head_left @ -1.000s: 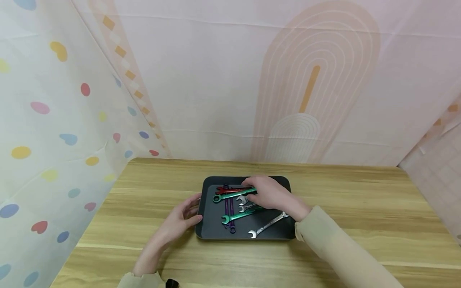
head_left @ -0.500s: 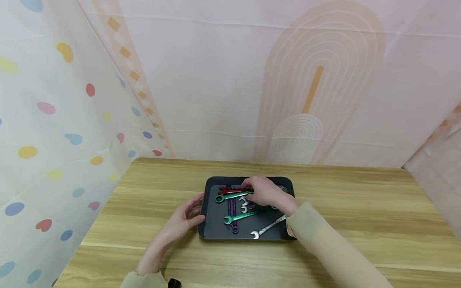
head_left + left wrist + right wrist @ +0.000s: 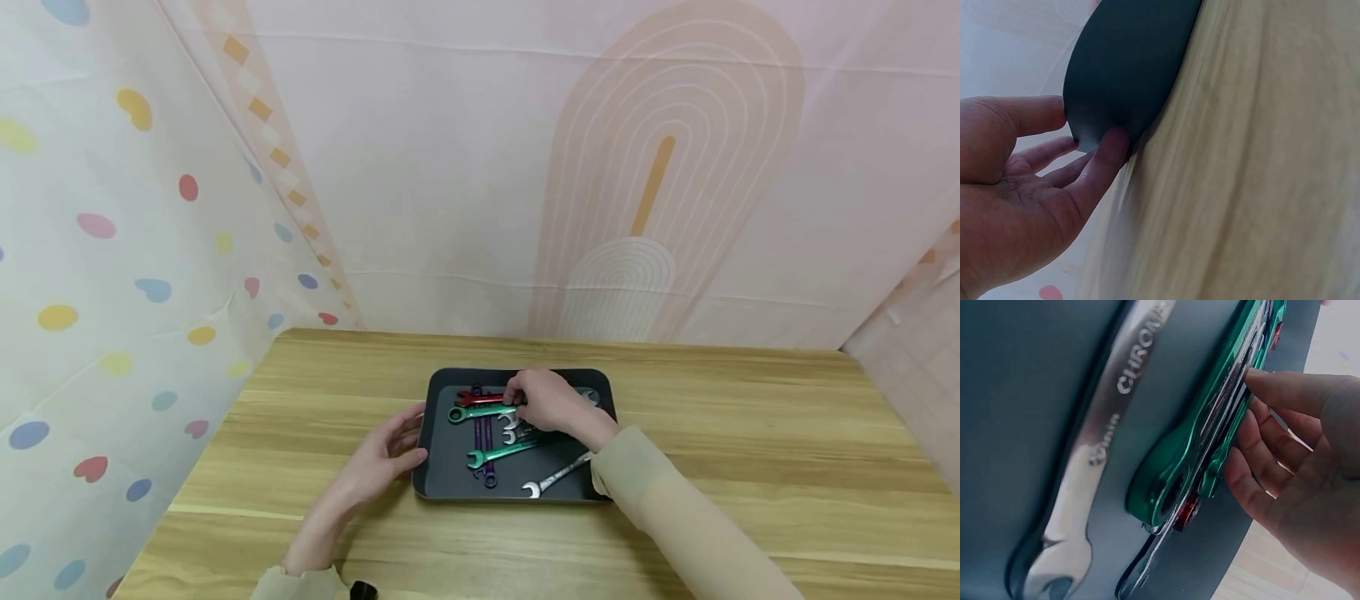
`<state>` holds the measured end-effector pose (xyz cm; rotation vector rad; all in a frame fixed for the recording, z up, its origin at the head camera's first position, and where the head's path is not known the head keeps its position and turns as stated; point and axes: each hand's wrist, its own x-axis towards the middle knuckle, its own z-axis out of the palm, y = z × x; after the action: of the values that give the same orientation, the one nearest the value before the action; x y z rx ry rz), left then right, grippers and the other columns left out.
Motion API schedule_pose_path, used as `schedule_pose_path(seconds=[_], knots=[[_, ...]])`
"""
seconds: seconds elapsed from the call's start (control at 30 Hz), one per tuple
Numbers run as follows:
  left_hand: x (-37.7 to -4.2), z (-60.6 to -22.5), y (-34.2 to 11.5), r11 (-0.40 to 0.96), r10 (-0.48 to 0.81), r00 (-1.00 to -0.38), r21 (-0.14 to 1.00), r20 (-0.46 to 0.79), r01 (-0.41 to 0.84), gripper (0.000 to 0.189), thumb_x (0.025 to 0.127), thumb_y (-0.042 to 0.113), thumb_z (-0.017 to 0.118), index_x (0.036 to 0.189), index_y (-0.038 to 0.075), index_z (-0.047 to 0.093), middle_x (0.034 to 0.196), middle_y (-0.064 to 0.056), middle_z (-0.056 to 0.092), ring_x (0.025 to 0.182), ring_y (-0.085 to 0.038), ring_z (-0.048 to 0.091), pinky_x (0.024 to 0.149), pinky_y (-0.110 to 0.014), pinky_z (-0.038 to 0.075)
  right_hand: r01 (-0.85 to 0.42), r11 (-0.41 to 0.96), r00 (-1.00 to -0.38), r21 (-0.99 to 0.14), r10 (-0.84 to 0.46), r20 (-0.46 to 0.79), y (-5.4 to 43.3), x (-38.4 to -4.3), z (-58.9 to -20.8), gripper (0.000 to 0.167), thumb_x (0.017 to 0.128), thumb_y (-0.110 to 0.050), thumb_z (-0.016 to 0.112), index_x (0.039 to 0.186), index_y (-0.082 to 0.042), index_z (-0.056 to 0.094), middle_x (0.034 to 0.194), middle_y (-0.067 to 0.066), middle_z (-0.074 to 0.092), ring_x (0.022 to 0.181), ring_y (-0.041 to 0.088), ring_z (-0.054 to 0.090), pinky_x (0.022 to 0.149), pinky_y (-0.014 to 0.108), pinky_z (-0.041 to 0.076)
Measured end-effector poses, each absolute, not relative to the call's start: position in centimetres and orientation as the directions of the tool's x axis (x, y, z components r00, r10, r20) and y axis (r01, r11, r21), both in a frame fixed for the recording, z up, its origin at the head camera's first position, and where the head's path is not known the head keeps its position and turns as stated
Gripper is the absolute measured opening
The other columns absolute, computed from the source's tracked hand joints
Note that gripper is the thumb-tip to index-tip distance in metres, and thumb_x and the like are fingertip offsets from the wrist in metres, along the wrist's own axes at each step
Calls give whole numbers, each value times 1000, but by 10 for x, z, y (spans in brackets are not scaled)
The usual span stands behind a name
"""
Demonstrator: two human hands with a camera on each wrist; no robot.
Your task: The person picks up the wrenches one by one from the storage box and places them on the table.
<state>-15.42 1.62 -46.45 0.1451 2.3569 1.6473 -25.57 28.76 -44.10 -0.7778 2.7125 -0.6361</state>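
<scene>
My right hand (image 3: 551, 400) is over the dark grey tray (image 3: 442, 479), its thumb and fingers pinching a green wrench (image 3: 480, 412) whose ring end points left. In the right wrist view the thumb and fingertips lie on either side of that wrench (image 3: 1213, 472). Just behind it is a red wrench (image 3: 480, 399). Purple wrenches (image 3: 483, 437) lie crosswise underneath, beside silver wrench heads (image 3: 512, 436). Nearer the front are a second green wrench (image 3: 498, 452) and a slanted silver wrench (image 3: 555, 477). My left hand (image 3: 378, 454) touches the tray's left wall with extended fingers, thumb at the rim.
The tray stands on a wood-grain table (image 3: 337, 375). A patterned cloth (image 3: 420, 208) hangs behind the table's back edge, and a spotted cloth (image 3: 150, 333) hangs on the left. A small black object (image 3: 363, 591) shows by the left sleeve.
My right hand has shifted slightly left over the tray, and the right end of the green wrench has come down a little. My left hand stays at the tray. The head view has shifted slightly.
</scene>
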Motion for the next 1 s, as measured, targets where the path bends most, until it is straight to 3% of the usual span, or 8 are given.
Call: schedule_pose_path(seconds=[0.47, 0.7, 1.0], knots=[[-154, -467, 14, 337, 235, -959, 939, -161, -75, 67, 103, 1, 60, 163, -2, 30, 163, -33, 41, 148, -48, 48, 109, -37, 56, -426, 778, -815, -462, -551, -177, 284, -256, -444, 15, 100, -2, 66, 110, -9, 74, 117, 10, 74, 99, 19, 65, 98, 43, 56], [-155, -468, 13, 321, 238, -960, 945, -149, -67, 67, 103, 0, 60, 162, -3, 30, 162, -34, 41, 147, -49, 49, 107, -31, 55, -432, 775, -810, -461, -558, -180, 284, -258, -445, 14, 100, -2, 66, 109, -10, 73, 114, 9, 73, 94, 17, 61, 94, 41, 55], [-155, -467, 12, 324, 242, -961, 945, -135, -51, 67, 102, 0, 61, 162, -4, 30, 161, -34, 42, 147, -49, 49, 110, -33, 54, -467, 739, -788, -485, -597, -150, 288, -256, -443, 14, 98, -2, 68, 108, -11, 73, 110, 8, 74, 92, 17, 61, 93, 43, 55]])
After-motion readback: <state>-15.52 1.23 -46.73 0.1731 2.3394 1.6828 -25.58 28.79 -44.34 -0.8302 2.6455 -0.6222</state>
